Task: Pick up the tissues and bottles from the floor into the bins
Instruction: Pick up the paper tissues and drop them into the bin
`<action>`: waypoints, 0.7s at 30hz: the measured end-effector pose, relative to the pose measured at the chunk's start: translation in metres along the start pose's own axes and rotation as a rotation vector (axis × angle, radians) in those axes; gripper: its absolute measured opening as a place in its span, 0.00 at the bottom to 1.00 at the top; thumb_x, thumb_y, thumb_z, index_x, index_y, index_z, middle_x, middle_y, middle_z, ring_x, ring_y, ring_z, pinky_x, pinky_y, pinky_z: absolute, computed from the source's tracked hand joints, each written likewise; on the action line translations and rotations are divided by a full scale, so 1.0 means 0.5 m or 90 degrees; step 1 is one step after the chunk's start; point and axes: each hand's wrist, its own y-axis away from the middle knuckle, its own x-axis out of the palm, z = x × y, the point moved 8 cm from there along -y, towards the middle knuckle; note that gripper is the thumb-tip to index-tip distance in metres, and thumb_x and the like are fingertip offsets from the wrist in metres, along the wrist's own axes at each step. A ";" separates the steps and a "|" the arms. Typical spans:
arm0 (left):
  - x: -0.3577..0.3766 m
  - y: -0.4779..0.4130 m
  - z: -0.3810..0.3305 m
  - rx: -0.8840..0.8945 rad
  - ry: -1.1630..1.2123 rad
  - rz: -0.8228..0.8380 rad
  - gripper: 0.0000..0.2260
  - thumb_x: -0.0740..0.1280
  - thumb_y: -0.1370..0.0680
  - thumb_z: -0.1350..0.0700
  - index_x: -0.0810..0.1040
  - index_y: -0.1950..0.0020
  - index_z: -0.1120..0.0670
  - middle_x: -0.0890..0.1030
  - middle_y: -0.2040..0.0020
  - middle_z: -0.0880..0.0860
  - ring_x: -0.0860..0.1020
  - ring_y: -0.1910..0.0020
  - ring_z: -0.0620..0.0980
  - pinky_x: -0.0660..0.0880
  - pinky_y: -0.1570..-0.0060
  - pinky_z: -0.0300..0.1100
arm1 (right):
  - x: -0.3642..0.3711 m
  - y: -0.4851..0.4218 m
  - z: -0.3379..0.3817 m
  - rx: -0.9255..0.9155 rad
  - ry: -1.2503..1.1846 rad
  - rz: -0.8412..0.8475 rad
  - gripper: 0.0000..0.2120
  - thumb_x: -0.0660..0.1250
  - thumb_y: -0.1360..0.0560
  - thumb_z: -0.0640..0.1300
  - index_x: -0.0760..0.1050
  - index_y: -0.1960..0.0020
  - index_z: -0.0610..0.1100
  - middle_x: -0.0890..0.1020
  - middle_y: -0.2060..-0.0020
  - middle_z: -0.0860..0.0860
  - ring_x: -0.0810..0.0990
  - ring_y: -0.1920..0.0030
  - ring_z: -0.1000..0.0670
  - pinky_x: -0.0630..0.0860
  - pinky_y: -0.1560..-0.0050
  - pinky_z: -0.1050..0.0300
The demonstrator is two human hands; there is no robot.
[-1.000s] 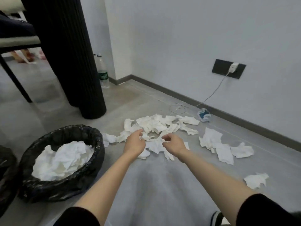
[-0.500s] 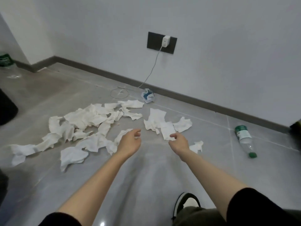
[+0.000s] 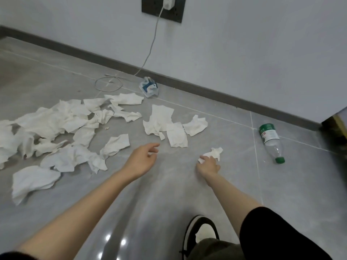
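The right hand (image 3: 208,166) reaches down to the grey tiled floor (image 3: 169,194), right of the middle, and its curled fingers (image 3: 202,157) pinch the near end of a small crumpled tissue (image 3: 215,152), which lies apart from the other paper; whether it is off the tiles I cannot tell. The left hand (image 3: 141,160) hangs just above the floor near the middle, fingers loosely stretched and slightly spread, holding nothing. Just beyond the two hands sits a cluster of tissues (image 3: 165,124), flat sheets that overlap one another. A much larger scatter of tissues (image 3: 56,126) spreads from there to the floor's left edge, some pieces heaped on each other, and one big sheet (image 3: 32,182) lies nearest the person. Toward the floor's right edge a clear plastic bottle (image 3: 270,141) lies on its side with a green label, its green cap (image 3: 280,160) pointing toward the person, well apart from the right hand. Along the far edge, against the dark baseboard (image 3: 206,91), sits a blue and white packet (image 3: 149,87), and beside it a white cable (image 3: 109,83) coils on the tiles and rises to a charger (image 3: 168,2) plugged into a black socket plate (image 3: 150,6) on the wall. At the near edge a black shoe (image 3: 189,233) shows next to a black sleeve (image 3: 272,237) on the right arm.
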 end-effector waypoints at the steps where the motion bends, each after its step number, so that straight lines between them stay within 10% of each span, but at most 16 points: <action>1: 0.003 -0.002 0.004 0.001 -0.001 0.002 0.19 0.59 0.21 0.62 0.71 0.31 0.52 0.78 0.40 0.52 0.76 0.51 0.47 0.71 0.48 0.37 | 0.007 -0.006 -0.006 0.003 0.007 -0.005 0.20 0.59 0.23 0.42 0.69 0.31 0.45 0.64 0.28 0.46 0.62 0.30 0.44 0.56 0.32 0.57; 8: 0.011 -0.010 0.033 -0.010 0.003 0.004 0.18 0.59 0.21 0.61 0.71 0.31 0.51 0.78 0.39 0.51 0.75 0.51 0.47 0.69 0.50 0.36 | 0.008 0.000 -0.013 -0.050 -0.070 -0.048 0.12 0.65 0.29 0.36 0.83 0.47 0.40 0.83 0.47 0.43 0.80 0.44 0.44 0.72 0.47 0.61; 12: 0.025 -0.006 0.046 -0.016 -0.026 0.027 0.21 0.60 0.22 0.62 0.69 0.29 0.51 0.73 0.34 0.52 0.76 0.45 0.49 0.68 0.45 0.36 | 0.075 0.047 0.048 -0.093 -0.213 0.146 0.08 0.72 0.34 0.34 0.77 0.60 0.45 0.81 0.65 0.47 0.79 0.63 0.51 0.73 0.65 0.69; 16: 0.039 -0.001 0.073 -0.006 -0.079 0.076 0.28 0.68 0.25 0.59 0.64 0.27 0.50 0.66 0.28 0.52 0.65 0.29 0.49 0.60 0.32 0.37 | 0.132 0.094 0.149 -0.159 -0.294 0.360 0.15 0.75 0.35 0.32 0.72 0.57 0.43 0.82 0.61 0.44 0.80 0.61 0.49 0.76 0.56 0.60; 21: 0.027 0.005 0.107 -0.054 -0.053 0.050 0.26 0.72 0.27 0.55 0.70 0.30 0.51 0.72 0.32 0.51 0.69 0.32 0.48 0.65 0.38 0.36 | 0.143 0.108 0.215 -0.216 -0.318 0.434 0.18 0.75 0.35 0.29 0.70 0.55 0.43 0.83 0.64 0.49 0.81 0.64 0.52 0.76 0.59 0.63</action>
